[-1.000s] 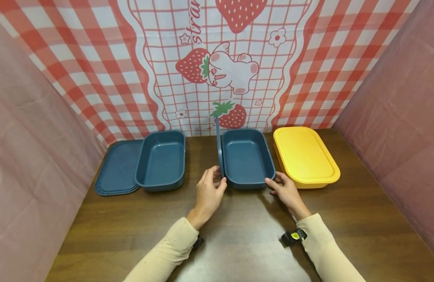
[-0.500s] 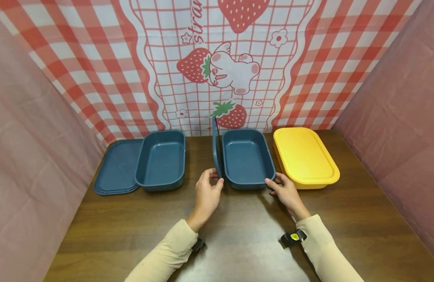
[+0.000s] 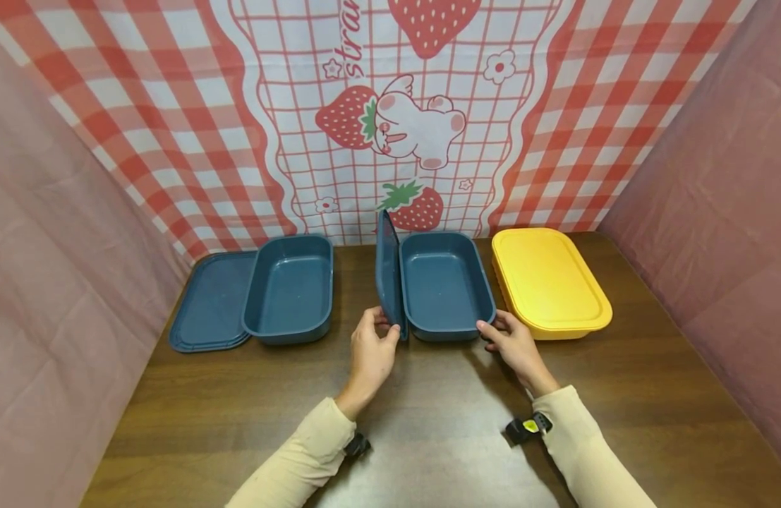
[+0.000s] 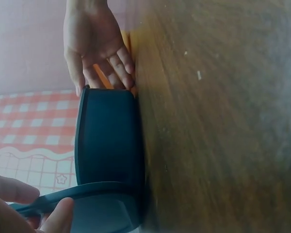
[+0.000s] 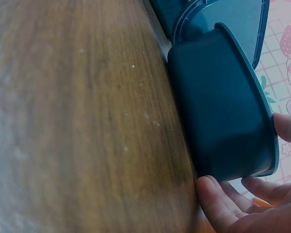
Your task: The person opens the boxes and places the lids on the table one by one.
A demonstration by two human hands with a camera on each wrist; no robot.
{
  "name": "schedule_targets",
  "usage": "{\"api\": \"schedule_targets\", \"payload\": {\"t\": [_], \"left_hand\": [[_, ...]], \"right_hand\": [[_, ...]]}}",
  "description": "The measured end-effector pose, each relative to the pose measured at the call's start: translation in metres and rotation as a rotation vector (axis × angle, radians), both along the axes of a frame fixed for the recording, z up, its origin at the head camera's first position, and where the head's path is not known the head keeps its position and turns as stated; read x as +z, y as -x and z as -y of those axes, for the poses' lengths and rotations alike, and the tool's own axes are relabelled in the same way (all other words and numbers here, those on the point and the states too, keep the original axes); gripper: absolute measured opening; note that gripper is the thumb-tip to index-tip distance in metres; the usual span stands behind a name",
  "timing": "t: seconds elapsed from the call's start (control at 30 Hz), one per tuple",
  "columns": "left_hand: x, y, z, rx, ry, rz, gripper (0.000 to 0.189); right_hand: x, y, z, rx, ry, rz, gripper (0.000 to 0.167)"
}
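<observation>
At the centre of the frame, the person's left hand [image 3: 371,356] pinches the near end of a blue lid [image 3: 390,275] between thumb and fingers. The lid stands on its long edge, tilted a little to the left, just beside the left wall of the middle blue box [image 3: 444,282]; whether the two touch is hard to tell. That box sits upright on the brown wood-grain counter [image 3: 428,430], its inside facing up.

At the box's near right corner, the right hand [image 3: 519,353] rests with its thumb against the near rim and its fingers, fairly straight and slightly spread, along the outside.

Left of centre, a second blue box [image 3: 295,296] stands upright. Beside it, toward the left edge of the counter, a flat blue lid [image 3: 211,303] lies with its right side hidden by that box. Right of centre, near the right hand, is a yellow container [image 3: 552,275] with its lid on.

Cream sleeves [image 3: 301,451] cover both forearms at the bottom of the frame, and a black device [image 3: 523,429] with a yellow-green patch shows at the right wrist. A red-and-white strawberry cloth [image 3: 422,127] hangs behind.
</observation>
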State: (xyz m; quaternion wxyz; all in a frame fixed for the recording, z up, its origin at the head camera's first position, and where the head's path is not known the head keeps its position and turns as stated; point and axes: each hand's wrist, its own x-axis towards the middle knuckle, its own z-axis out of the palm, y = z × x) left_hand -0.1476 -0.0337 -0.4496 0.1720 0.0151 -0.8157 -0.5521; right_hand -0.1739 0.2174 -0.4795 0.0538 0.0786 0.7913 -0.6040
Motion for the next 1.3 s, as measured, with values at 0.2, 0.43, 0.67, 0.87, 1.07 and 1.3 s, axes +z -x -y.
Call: {"api": "schedule_targets", "payload": {"t": [0.2, 0.43, 0.67, 0.87, 1.07, 1.3], "left_hand": [[-0.002, 0.000, 0.000, -0.022, -0.076, 0.071, 0.028], [-0.006, 0.000, 0.001, -0.023, -0.128, 0.145, 0.027], [-0.008, 0.000, 0.002, -0.014, -0.129, 0.155, 0.027], [-0.010, 0.001, 0.005, 0.003, -0.101, 0.163, 0.024], [-0.014, 0.004, 0.009, 0.031, -0.080, 0.148, 0.019], [-0.011, 0.004, 0.013, 0.060, -0.055, 0.127, 0.014]], "right_hand": [[0.000, 0.000, 0.000, 0.003, -0.007, 0.005, 0.061], [0.000, 0.000, 0.000, 0.002, -0.004, -0.004, 0.062], [-0.001, 0.000, -0.001, 0.002, -0.005, -0.002, 0.062], [-0.002, 0.000, -0.001, 0.002, -0.007, -0.004, 0.062], [0.000, 0.000, -0.001, 0.003, -0.017, -0.004, 0.062], [0.000, 0.000, 0.000, 0.003, -0.014, 0.002, 0.063]]}}
